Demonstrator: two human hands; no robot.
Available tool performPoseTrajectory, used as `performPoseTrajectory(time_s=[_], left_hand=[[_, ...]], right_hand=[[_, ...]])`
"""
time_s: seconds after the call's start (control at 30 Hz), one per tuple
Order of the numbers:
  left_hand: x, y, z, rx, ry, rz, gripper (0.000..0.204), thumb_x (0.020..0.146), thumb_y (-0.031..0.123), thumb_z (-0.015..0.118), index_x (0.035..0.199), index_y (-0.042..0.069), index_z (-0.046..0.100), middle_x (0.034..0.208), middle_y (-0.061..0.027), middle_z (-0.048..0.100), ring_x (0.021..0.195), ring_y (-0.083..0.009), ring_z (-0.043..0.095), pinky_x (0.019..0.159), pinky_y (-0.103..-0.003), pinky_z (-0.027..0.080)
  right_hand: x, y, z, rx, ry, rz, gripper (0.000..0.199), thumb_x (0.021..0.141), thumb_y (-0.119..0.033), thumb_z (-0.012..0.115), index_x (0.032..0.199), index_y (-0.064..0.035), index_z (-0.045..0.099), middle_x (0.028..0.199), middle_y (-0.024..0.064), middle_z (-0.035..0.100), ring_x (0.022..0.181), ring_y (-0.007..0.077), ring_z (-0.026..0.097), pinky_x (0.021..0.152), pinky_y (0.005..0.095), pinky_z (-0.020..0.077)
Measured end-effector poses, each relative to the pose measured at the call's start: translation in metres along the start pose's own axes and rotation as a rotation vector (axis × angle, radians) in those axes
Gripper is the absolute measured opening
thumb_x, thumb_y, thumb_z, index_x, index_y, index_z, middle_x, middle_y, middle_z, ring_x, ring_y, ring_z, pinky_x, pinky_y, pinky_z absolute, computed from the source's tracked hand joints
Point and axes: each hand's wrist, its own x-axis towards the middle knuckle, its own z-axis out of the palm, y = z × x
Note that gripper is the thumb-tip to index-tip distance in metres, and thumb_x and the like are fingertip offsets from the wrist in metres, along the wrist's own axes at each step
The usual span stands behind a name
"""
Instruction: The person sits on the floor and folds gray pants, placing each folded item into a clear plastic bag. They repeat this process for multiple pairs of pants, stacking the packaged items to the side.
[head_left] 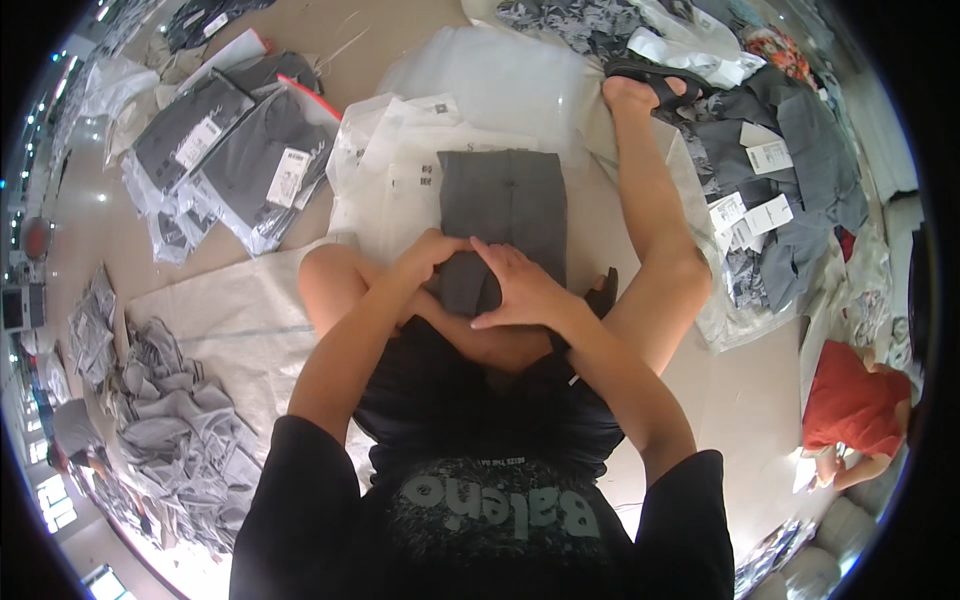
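Note:
A dark grey garment (pixel 508 195), folded into a flat rectangle, lies in front of my crossed legs. Its near end is turned into a smaller rounded fold (pixel 468 285). My left hand (pixel 432 250) is at the left edge of the garment, its fingers closed on the cloth by the fold. My right hand (pixel 525 288) rests over the near right part, thumb and fingers stretched wide apart around the fold. Beneath and beyond the garment are clear plastic bags (pixel 385 175) with small printed marks.
Bagged dark grey garments with white tags (pixel 265 160) lie at the far left. Tagged grey clothes (pixel 790 190) are heaped at the right, past my outstretched leg. Crumpled grey clothes (pixel 185 430) pile up at the near left. A person in red (pixel 855 400) is at the right.

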Motion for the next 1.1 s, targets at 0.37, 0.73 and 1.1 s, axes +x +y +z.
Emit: performPoseTrajectory(time_s=[0.37,0.73,1.1], left_hand=[[0.005,-0.003,0.012,-0.713,0.054,0.046,0.025,0.099,0.024,0.069,0.105,0.000,0.069,0.099,-0.0176,0.072,0.094,-0.0313,0.074,0.082,-0.046,0.065],[-0.003,-0.027,0.082,-0.696,-0.328,-0.105,0.025,0.101,0.011,0.057,0.118,-0.006,0.065,0.108,-0.0209,0.072,0.095,-0.0341,0.074,0.088,-0.045,0.064],[-0.017,-0.038,0.124,0.619,0.584,0.348,0.029,0.083,0.010,0.071,0.109,0.000,0.064,0.117,-0.0202,0.070,0.104,-0.0374,0.071,0.088,-0.054,0.055]], right_hand=[[0.027,0.098,0.033,0.825,0.403,0.385,0.053,0.083,0.000,0.082,0.133,-0.0023,0.064,0.113,0.0132,0.076,0.102,0.0248,0.072,0.093,0.0381,0.0562],[0.008,0.098,0.001,0.930,0.408,0.471,0.044,0.087,-0.003,0.082,0.126,0.0049,0.065,0.113,0.0098,0.075,0.098,0.0190,0.071,0.090,0.0342,0.0555],[0.018,0.120,-0.034,1.253,0.406,0.637,0.055,0.083,0.000,0.085,0.130,0.0066,0.057,0.117,0.0184,0.073,0.099,0.0273,0.074,0.085,0.0446,0.0623]])
